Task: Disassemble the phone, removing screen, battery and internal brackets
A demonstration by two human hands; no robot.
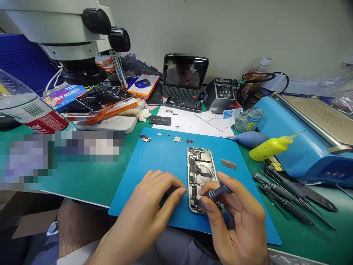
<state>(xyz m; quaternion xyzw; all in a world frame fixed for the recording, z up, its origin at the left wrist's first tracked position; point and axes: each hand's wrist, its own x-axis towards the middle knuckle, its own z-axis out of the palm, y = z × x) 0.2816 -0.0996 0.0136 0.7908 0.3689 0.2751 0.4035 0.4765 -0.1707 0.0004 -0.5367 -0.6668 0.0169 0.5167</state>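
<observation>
A grey wall backs a green workbench point(91, 176), with a stereo microscope point(63, 29) at the left and a black soldering station point(220, 96) near the wall. On a blue mat point(162, 154) lies an opened smartphone point(202, 171), its interior facing up and its long side pointing away from the person. The right hand point(239, 217) grasps a dark screwdriver point(219, 191) between thumb and fingers over the phone's lower part; the tip is hidden. The left hand point(154, 200) is curled beside the phone's left edge; whether it touches the frame or pinches anything, I cannot tell. Beyond the phone sit small metal parts point(177, 139); a grey strip point(228, 164) lies to its right. A black battery point(160, 120) rests at the left edge of the white paper point(190, 123).
</observation>
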